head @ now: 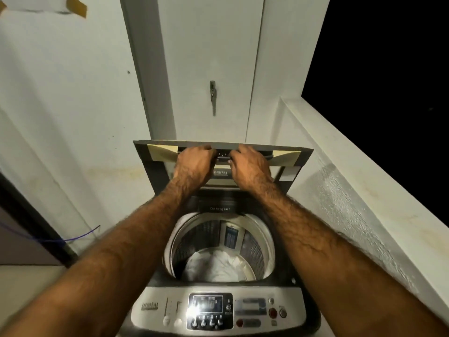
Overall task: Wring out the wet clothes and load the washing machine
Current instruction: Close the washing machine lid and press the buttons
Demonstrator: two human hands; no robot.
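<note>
Fingers (206,150) of left hand (194,164) curled over top edge of raised lid (267,145), gripping it just left of centre handle (222,156). Fingers of right hand (250,166) curled over same edge, gripping just right of handle. Lid upright at rear of washing machine (298,305). Drum (252,249) open below forearms. White wet clothes (213,263) bunched at drum bottom. Detergent drawer (220,208) between lid and drum. Lit control panel (207,304) at front. White door (209,57) with latch (213,96) behind machine.

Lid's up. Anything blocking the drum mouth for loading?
Nothing visible. The lid stands raised, gripped by the left hand and right hand; white clothes already lie in the open drum.
</note>
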